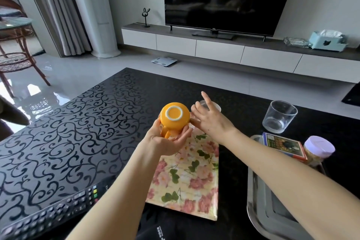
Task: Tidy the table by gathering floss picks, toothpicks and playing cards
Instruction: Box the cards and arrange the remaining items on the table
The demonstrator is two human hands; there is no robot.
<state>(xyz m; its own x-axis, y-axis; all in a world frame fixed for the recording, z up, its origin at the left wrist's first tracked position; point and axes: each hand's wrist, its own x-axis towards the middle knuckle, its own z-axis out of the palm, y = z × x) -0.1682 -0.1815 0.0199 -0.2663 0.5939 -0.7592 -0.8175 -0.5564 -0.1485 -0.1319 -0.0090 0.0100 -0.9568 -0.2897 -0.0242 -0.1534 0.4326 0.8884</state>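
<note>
Seen from the head, the left grip (167,140) curls under an upturned orange cup (175,116), holding it above a flowered tray (187,177) on the black tabletop (78,122). The right grip (210,121) is spread open and holds nothing, just beside the cup. The card box (282,146) and toothpick jar (317,150) sit on a metal tray (255,200) at right.

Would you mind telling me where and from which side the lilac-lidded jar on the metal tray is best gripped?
Probably round the lilac lid, from above: the jar stands upright, its round lid is free on top, and the card box crowds its left side on the tray.
</note>
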